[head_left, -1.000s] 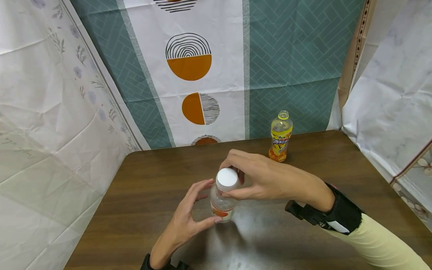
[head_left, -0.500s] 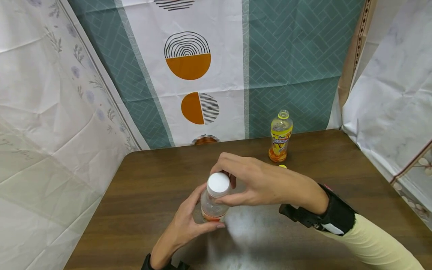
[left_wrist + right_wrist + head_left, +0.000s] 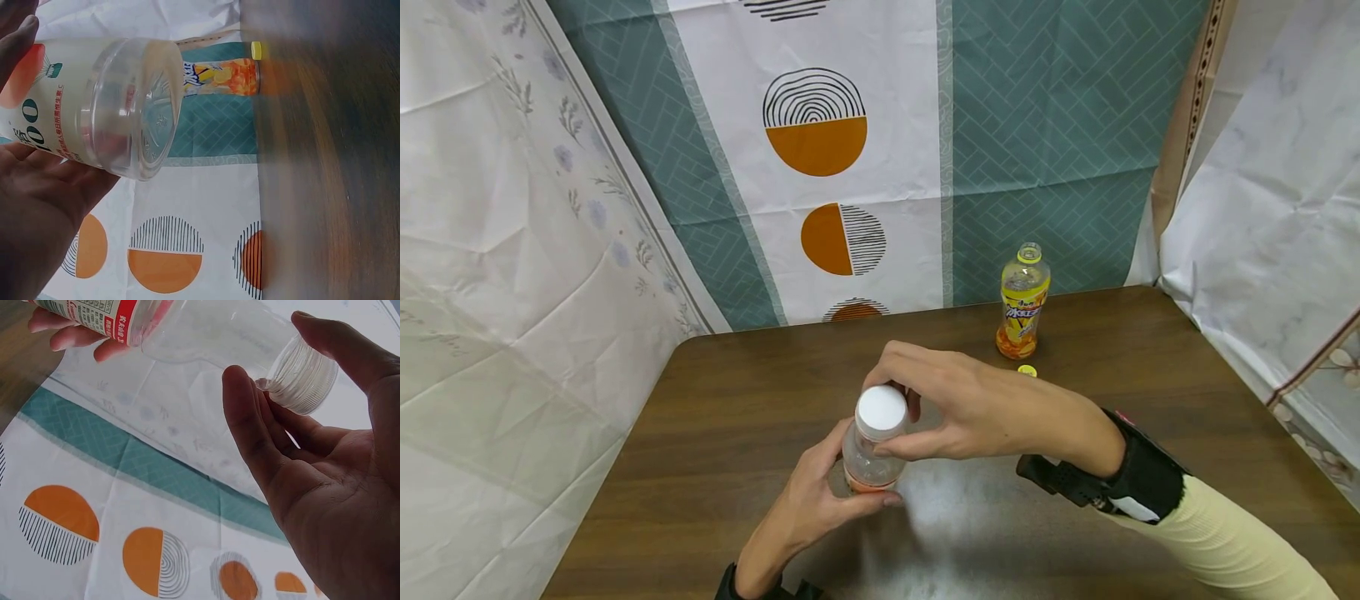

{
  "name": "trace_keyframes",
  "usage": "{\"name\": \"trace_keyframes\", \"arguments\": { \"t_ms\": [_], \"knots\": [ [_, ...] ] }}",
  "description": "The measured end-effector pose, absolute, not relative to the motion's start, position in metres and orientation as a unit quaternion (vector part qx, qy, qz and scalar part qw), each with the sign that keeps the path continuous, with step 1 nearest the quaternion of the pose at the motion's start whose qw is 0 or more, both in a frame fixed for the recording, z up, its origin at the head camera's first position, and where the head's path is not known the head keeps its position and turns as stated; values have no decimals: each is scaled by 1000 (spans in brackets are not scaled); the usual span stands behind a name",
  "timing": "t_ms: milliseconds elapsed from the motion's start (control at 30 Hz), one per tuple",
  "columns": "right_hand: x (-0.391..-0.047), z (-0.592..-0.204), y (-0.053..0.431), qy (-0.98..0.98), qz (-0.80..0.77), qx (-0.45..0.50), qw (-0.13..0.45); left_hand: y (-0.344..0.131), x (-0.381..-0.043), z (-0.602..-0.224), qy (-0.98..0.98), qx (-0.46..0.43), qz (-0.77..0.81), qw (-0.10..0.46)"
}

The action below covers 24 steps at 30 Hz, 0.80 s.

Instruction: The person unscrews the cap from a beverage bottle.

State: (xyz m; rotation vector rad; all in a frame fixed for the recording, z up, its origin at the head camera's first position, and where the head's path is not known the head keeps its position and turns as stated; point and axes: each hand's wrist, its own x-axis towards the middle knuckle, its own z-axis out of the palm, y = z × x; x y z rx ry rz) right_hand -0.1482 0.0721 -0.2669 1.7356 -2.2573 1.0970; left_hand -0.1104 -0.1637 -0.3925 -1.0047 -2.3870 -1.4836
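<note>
A clear plastic bottle (image 3: 867, 468) with a white cap (image 3: 882, 408) is held up between both hands, cap on top. My left hand (image 3: 812, 492) grips the lower body, thumb on the near side and fingers behind. In the left wrist view the ridged bottle base (image 3: 156, 119) hangs clear above the wooden surface. My right hand (image 3: 970, 404) reaches over from the right and holds the cap end between thumb and fingers. The right wrist view shows the threaded neck and cap (image 3: 306, 378) lying between thumb and fingertips.
An uncapped drink bottle (image 3: 1022, 304) with a yellow label and some orange liquid stands at the table's (image 3: 760, 383) back right. A small yellow cap (image 3: 1027, 370) lies in front of it, partly behind my right forearm. Patterned cloths (image 3: 1037, 125) hang around the table.
Both hands and the bottle have shifted slightly left and toward me. My left hand has closed from around the bottle onto its body. The yellow cap has come into view beside my right forearm.
</note>
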Motion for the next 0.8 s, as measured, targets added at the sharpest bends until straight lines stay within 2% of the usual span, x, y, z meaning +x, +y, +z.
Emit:
{"name": "trace_keyframes", "arguments": {
  "t_ms": [267, 567, 800],
  "knots": [
    [-148, -267, 75, -752, 354, 554, 37, -165, -110, -396, -807, -322, -489, 69],
    [-148, -261, 83, -799, 329, 503, 14, -155, -98, -367, -813, -309, -490, 68],
    [-148, -262, 85, -827, 326, 458, 6, -154, -97, -362, -825, -278, -489, 56]
  ]
}}
